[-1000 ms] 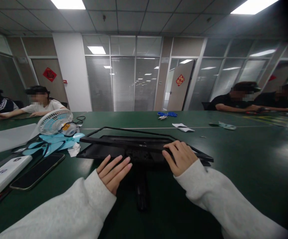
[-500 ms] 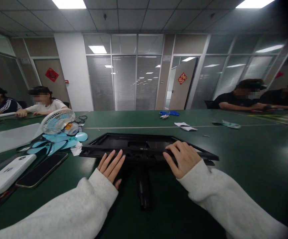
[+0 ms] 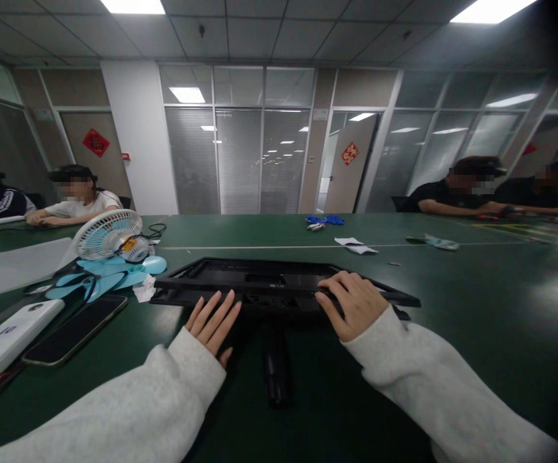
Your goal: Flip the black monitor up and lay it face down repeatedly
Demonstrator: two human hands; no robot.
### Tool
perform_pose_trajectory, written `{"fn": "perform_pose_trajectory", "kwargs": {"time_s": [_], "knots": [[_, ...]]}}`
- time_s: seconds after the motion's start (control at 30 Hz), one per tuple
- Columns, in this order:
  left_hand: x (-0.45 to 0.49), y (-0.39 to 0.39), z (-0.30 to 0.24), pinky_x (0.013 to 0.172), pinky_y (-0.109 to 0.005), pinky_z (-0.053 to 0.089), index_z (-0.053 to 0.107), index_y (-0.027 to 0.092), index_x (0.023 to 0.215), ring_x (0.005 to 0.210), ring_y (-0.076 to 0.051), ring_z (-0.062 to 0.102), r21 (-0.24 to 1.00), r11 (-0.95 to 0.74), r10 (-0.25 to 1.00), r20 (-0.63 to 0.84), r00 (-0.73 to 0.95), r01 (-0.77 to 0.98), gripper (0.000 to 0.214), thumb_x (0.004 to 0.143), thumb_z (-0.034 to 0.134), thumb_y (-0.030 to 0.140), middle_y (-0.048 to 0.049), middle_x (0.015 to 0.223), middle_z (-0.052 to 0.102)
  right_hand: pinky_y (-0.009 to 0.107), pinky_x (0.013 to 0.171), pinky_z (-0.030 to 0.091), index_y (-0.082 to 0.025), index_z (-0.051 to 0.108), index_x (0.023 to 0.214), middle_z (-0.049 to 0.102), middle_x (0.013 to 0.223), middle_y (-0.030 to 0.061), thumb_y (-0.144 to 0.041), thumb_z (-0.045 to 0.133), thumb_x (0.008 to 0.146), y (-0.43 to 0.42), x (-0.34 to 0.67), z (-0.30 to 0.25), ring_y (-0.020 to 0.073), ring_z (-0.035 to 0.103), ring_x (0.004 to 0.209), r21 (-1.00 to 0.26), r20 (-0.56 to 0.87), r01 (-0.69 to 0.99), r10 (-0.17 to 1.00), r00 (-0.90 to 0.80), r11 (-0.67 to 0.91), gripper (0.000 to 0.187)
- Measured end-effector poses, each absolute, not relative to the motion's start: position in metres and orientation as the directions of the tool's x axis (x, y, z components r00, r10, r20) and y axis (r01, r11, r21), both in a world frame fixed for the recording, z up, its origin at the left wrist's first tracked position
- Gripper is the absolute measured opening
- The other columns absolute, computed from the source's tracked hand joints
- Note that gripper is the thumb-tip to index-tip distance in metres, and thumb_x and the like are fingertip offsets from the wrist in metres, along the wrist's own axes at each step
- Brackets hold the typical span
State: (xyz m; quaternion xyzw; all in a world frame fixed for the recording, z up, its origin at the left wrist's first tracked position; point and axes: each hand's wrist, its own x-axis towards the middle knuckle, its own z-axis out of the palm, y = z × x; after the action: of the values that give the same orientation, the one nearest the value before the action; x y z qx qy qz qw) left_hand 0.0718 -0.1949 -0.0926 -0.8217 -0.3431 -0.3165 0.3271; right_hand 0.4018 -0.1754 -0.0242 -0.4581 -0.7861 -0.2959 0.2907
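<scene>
A black monitor (image 3: 259, 278) lies flat on the green table (image 3: 476, 302), its black stand arm (image 3: 276, 366) pointing toward me. My left hand (image 3: 212, 325) rests flat with fingers stretched out at the monitor's near edge, left of the stand. On the near edge to the right of the stand sits my right hand (image 3: 351, 305), its fingers curled down and pressing on the frame. Both arms wear light grey sleeves.
At the left stand a small white desk fan (image 3: 107, 235) with loose blue blades (image 3: 100, 276), a dark phone (image 3: 73, 331) and a white device (image 3: 8, 337). Paper scraps (image 3: 353, 244) and blue bits (image 3: 324, 220) lie farther back. People sit at the far left and far right.
The thin black bezel that stood raised above the monitor a second ago now lies down flat on it. My left hand slid slightly left along the near edge.
</scene>
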Motion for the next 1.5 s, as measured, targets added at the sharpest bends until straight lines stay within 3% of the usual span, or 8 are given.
{"fn": "perform_pose_trajectory", "kwargs": {"time_s": [0.2,0.7,0.87,1.5], "knots": [[0.072,-0.196,-0.094,0.118,-0.041,0.011,0.032,0.018,0.148,0.141,-0.028,0.026,-0.27,-0.561,0.392,0.746,0.539,0.782,0.07,0.087,0.053,0.046,-0.0084,0.151,0.034,0.035,0.073,0.033,-0.016,0.064,0.095,0.06,0.089,0.0077,-0.037,0.045,0.094,-0.171,0.403,-0.024,0.0213,0.05,0.081,0.221,0.75,0.871,0.494,-0.44,0.439,0.028],[0.077,-0.197,-0.096,0.117,-0.043,0.016,0.033,0.02,0.147,0.141,-0.029,0.026,-0.265,-0.53,0.406,0.755,0.515,0.806,0.069,0.084,0.054,0.038,-0.0098,0.155,0.026,0.038,0.085,0.031,-0.017,0.065,0.099,0.065,0.091,0.0056,-0.036,0.048,0.095,-0.166,0.407,-0.027,0.019,0.056,0.084,0.258,0.797,0.829,0.375,-0.473,0.497,0.026],[0.079,-0.198,-0.096,0.115,-0.045,0.02,0.034,0.02,0.146,0.141,-0.031,0.025,-0.256,-0.522,0.41,0.761,0.503,0.813,0.067,0.084,0.052,0.034,-0.011,0.157,0.02,0.037,0.086,0.03,-0.018,0.065,0.103,0.065,0.093,0.0057,-0.035,0.05,0.094,-0.168,0.404,-0.03,0.0186,0.056,0.086,0.229,0.788,0.836,0.409,-0.46,0.498,0.024],[0.079,-0.202,-0.095,0.116,-0.046,0.02,0.034,0.02,0.146,0.14,-0.03,0.028,-0.227,-0.523,0.456,0.739,0.495,0.821,0.066,0.083,0.053,0.031,-0.0103,0.156,0.023,0.038,0.086,0.032,-0.018,0.066,0.099,0.066,0.091,0.0048,-0.035,0.051,0.093,-0.167,0.403,-0.026,0.0185,0.057,0.084,0.21,0.777,0.821,0.419,-0.47,0.531,0.023]]}}
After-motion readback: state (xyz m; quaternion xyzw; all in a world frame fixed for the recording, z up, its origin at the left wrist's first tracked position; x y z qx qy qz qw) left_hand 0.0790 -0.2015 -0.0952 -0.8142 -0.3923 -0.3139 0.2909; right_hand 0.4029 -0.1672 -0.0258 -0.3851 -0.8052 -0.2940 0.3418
